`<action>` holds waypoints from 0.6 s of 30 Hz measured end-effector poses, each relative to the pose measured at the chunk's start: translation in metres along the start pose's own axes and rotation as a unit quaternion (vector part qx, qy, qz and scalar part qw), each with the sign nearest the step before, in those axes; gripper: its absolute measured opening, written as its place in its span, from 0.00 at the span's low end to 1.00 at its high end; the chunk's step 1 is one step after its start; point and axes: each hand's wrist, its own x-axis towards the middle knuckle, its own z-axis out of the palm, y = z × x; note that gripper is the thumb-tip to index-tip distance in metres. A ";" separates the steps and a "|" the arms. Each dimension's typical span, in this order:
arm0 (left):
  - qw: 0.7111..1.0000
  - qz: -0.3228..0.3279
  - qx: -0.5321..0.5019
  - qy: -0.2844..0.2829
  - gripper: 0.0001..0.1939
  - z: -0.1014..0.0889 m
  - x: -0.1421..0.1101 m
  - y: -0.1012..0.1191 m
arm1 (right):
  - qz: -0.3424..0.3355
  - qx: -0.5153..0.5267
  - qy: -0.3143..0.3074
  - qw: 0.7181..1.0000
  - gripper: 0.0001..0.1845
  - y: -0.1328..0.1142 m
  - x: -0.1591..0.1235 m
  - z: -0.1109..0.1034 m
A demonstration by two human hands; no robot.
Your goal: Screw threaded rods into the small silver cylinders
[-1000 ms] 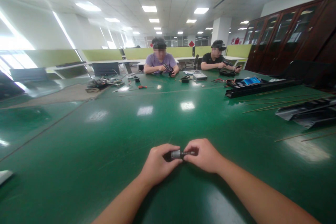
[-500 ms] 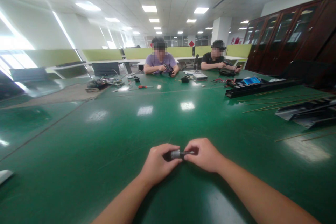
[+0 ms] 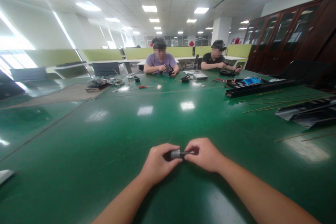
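Both of my hands meet low in the middle of the head view, just above the green table (image 3: pixel 105 140). My left hand (image 3: pixel 157 162) is closed round one end of a small dark cylindrical part with a silvery band (image 3: pixel 178 154). Pinching its other end, my right hand (image 3: pixel 204 154) has its fingers curled. The part lies level between the two hands, and most of it is hidden by my fingers.
Two people sit across the table, one in a purple shirt (image 3: pixel 160 61), one in black (image 3: pixel 216 59), each handling small items. Long black trays (image 3: pixel 252 87) (image 3: pixel 309 112) and thin rods (image 3: pixel 278 103) lie at the right. A red-handled screwdriver (image 3: pixel 144 86) and clutter (image 3: pixel 99 84) lie farther back.
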 end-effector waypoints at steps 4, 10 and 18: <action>1.000 0.003 -0.004 -0.001 0.13 0.000 0.000 -0.001 | -0.001 -0.002 -0.002 1.000 0.04 0.000 0.001 -0.001; 1.000 0.003 -0.002 0.000 0.13 0.001 0.000 -0.001 | -0.006 -0.010 -0.004 1.000 0.04 -0.001 0.002 -0.001; 1.000 0.000 -0.002 0.006 0.13 0.000 0.000 -0.001 | 0.001 -0.013 -0.002 1.000 0.04 -0.001 0.001 -0.002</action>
